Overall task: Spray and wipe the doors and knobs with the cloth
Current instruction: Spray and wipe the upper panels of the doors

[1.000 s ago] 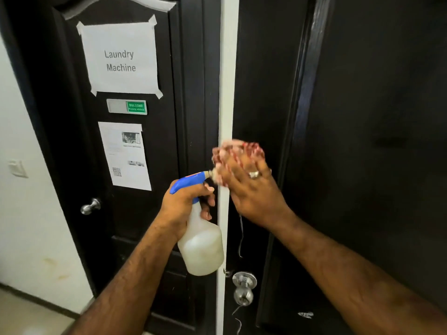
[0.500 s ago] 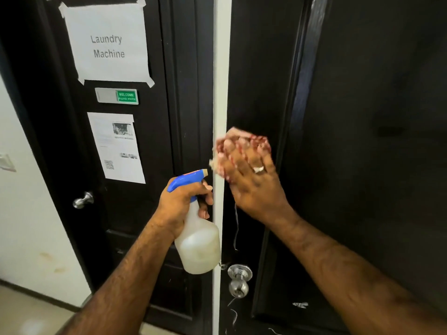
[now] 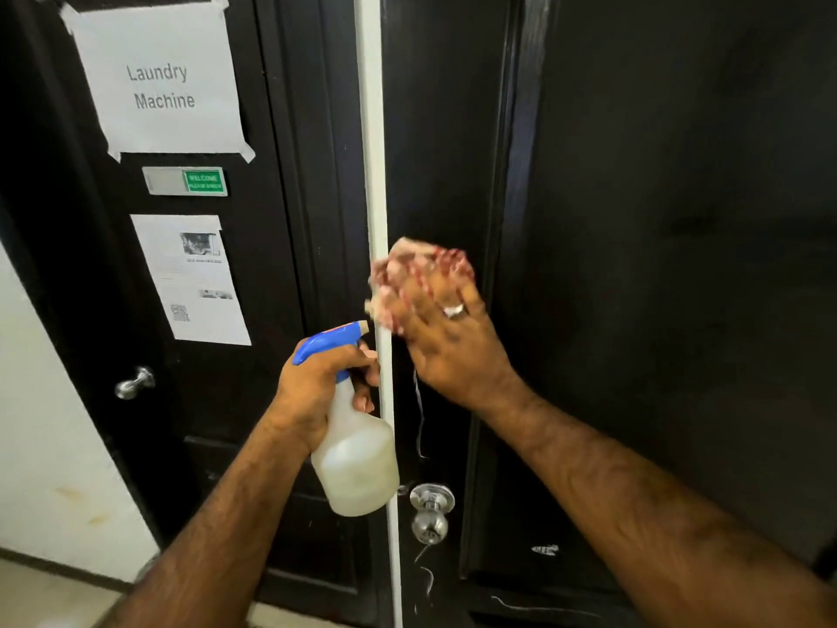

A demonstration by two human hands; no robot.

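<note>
Two dark doors stand side by side, split by a white frame strip (image 3: 376,174). My right hand (image 3: 448,342) presses a pink and red cloth (image 3: 403,274) flat against the left edge of the right door (image 3: 634,219), fingers spread straight. A thread hangs down from the cloth. My left hand (image 3: 317,383) grips a translucent spray bottle (image 3: 358,460) with a blue trigger head, held in front of the white strip. The right door's silver knob (image 3: 430,518) sits below the bottle. The left door (image 3: 281,219) has its own silver knob (image 3: 135,383).
Papers are taped to the left door: a "Laundry Machine" sign (image 3: 158,83), a small green welcome plate (image 3: 185,180) and a printed notice (image 3: 190,278). A white wall (image 3: 45,423) flanks the left door. White scuffs mark the right door's lower panel.
The view has shifted slightly, so the doors sit higher and to the left. My right hand with the cloth has slid a little along the right door's edge. The bottle hand stays in place.
</note>
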